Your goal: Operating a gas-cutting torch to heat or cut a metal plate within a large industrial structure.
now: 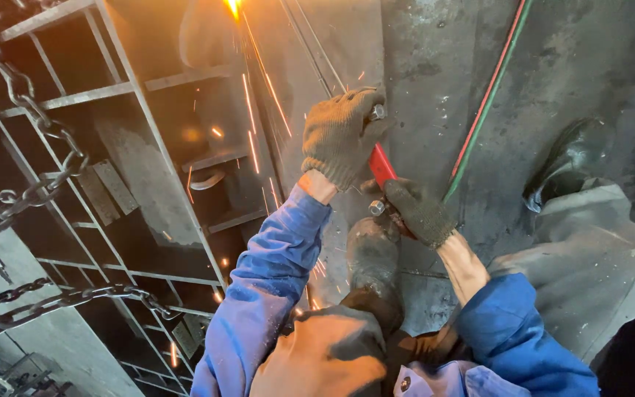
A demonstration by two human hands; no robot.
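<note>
Both my hands wear dark knit gloves and blue sleeves. My left hand point(341, 134) is shut around the front of a red power tool point(381, 166), which looks like an angle grinder, near its metal side knob. My right hand point(420, 213) is shut around the tool's rear body. Orange sparks point(253, 103) fly up and to the left from the tool, over a steel grid frame point(134, 88) lying on the floor. The tool's disc is hidden behind my left glove. My boot point(371, 257) rests just below the tool.
Heavy steel chains point(31, 191) drape over the frame at the left. A red and a green hose point(488, 95) run diagonally across the dark concrete floor at the right. Another boot and a grey trouser leg point(589, 242) stand at the right.
</note>
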